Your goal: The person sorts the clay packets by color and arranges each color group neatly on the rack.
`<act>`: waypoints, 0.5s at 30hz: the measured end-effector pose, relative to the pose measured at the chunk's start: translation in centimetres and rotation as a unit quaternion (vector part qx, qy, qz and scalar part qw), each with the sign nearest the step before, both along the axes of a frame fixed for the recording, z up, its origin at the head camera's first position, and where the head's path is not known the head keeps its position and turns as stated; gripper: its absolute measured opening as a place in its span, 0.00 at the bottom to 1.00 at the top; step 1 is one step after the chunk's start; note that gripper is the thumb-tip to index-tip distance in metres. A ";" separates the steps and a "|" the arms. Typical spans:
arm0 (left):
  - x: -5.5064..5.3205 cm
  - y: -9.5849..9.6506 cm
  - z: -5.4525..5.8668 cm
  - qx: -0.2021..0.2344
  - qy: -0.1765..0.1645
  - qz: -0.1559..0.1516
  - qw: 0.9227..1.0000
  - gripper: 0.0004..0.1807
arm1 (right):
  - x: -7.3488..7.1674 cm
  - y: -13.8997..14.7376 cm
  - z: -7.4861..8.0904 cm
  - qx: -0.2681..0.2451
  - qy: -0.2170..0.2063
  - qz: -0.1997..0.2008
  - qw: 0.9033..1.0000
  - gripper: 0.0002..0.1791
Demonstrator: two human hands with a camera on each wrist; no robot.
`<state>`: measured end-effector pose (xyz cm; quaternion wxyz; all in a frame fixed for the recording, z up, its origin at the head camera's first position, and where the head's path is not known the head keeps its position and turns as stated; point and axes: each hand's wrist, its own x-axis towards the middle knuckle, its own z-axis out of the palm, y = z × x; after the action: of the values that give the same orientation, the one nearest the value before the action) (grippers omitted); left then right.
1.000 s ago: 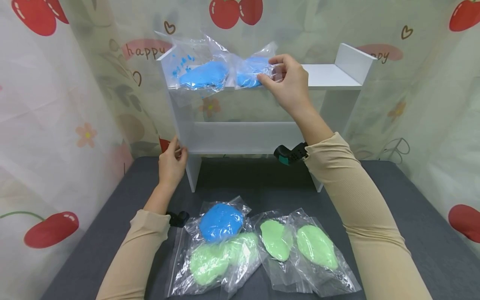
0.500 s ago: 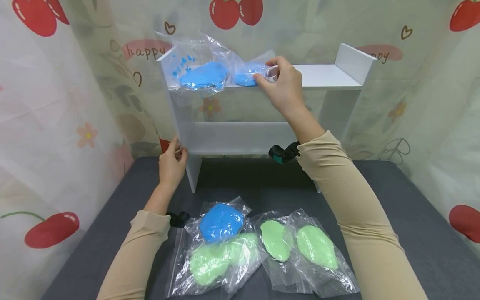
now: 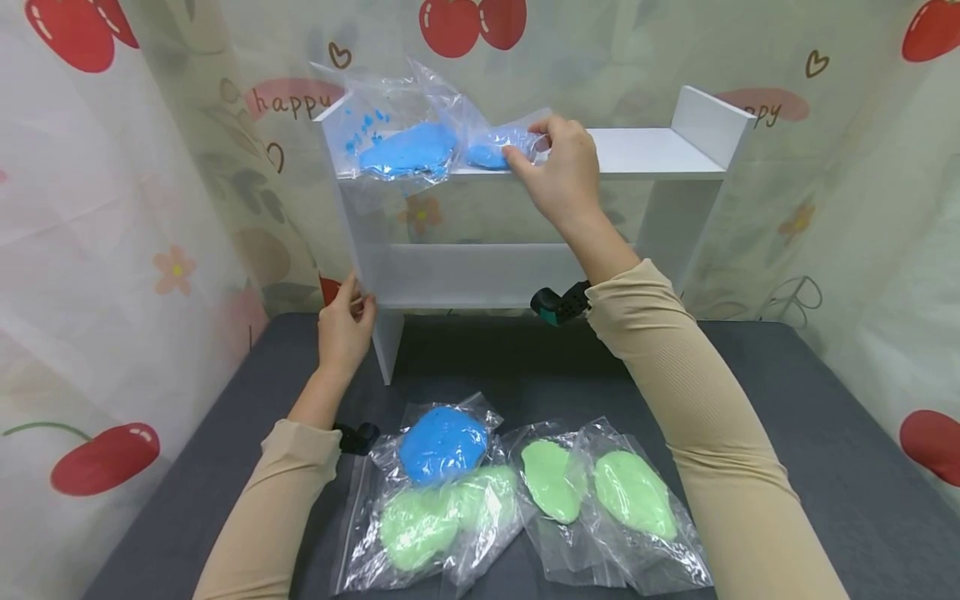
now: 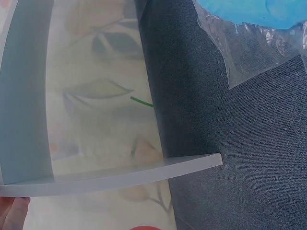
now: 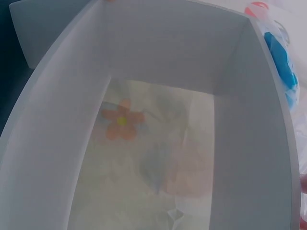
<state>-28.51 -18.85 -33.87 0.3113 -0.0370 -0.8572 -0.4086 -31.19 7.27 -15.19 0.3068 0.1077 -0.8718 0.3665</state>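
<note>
One clear bag of blue putty lies on the top board of a white shelf unit, its edge pinched by the right of the person's hands. Just left sits a second blue bag. The left hand touches the unit's left side; how far its fingers curl cannot be told. Below, another blue bag overlaps green bags on the dark counter.

A wrinkled, clear blue-filled bag rests atop the upright white shelf beside a similar bag.
</note>
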 end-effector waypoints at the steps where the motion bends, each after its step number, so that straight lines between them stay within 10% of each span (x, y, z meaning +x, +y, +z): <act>1: 0.0 0.0 0.0 0.000 0.000 0.000 1.000 0.27 | 0.0 0.0 0.0 0.006 0.001 -0.004 1.000 0.22; 15: 0.0 -0.1 0.0 0.001 0.005 -0.001 1.000 0.27 | 0.4 -0.3 0.1 0.069 -0.024 -0.028 0.997 0.29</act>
<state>-28.50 -18.90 -33.89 0.3147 -0.0398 -0.8554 -0.4095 -30.79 7.01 -15.09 0.2876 0.0952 -0.9048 0.2994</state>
